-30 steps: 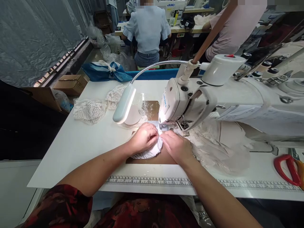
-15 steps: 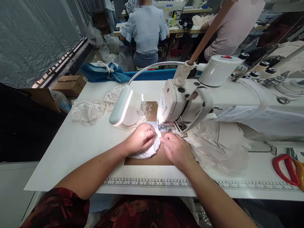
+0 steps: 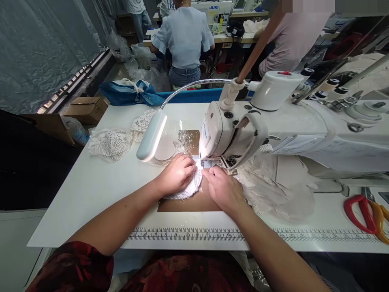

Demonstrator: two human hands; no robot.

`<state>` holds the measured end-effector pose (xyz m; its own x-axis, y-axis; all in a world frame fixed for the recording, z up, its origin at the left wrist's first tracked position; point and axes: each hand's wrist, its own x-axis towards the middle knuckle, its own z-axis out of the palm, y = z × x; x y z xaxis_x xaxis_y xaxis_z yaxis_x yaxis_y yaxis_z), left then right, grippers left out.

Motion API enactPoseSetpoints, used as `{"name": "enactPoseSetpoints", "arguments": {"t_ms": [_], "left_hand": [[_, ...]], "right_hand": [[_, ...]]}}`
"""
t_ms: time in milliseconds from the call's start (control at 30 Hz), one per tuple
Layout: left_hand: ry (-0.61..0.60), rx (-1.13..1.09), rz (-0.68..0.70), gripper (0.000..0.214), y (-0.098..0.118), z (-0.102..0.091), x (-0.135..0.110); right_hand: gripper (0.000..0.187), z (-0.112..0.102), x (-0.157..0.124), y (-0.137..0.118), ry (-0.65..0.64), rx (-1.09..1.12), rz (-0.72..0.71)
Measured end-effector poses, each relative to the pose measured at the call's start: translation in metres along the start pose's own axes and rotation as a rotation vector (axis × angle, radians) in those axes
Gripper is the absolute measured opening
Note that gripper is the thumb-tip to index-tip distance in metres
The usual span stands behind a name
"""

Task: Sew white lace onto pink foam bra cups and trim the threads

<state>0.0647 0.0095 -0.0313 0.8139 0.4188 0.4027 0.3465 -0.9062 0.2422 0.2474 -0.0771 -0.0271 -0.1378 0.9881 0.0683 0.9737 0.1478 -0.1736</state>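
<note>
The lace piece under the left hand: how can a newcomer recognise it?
Find the nearest sewing machine. Beside its head, on a brown panel, the lace piece lies under the left hand. Its rounded edge distinguishes it from the crumpled lace bundle farther left.

At a sewing machine point(image 3: 212, 127), the left hand point(image 3: 177, 173) rests on lace fabric point(image 3: 193, 189). The right hand point(image 3: 225, 189) meets the fabric's edge.
</note>
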Motion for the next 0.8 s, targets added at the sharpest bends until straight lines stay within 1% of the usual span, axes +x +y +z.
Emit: {"name": "enactPoseSetpoints", "arguments": {"t_ms": [100, 200, 267, 433, 633, 800], "left_hand": [[-0.057, 0.028, 0.072, 0.023, 0.0006, -0.0014, 0.002], [-0.103, -0.008, 0.126, 0.025, 0.0002, -0.001, 0.0021], [-0.114, -0.042, 0.145, 0.026, -0.0004, -0.0007, 0.0014], [-0.121, -0.083, 0.151, 0.027, -0.0007, -0.0017, 0.0001], [-0.11, -0.052, 0.16, 0.029, -0.0036, 0.0004, -0.0027], [-0.209, -0.001, 0.15, 0.023, -0.0045, -0.0029, -0.0033]], "right_hand": [[0.044, -0.0004, 0.0017, -0.0011, 0.008, -0.031, 0.027], [0.045, -0.0013, 0.0013, -0.0004, 0.015, -0.025, 0.039], [0.045, -0.0015, -0.0001, 0.0013, 0.014, 0.009, 0.023], [0.044, 0.0006, -0.0035, 0.0051, 0.022, 0.039, -0.041], [0.039, 0.0034, -0.0042, 0.0051, 0.049, 0.01, -0.061], [0.038, 0.0039, -0.006, 0.0041, 0.068, 0.023, -0.08]]}}
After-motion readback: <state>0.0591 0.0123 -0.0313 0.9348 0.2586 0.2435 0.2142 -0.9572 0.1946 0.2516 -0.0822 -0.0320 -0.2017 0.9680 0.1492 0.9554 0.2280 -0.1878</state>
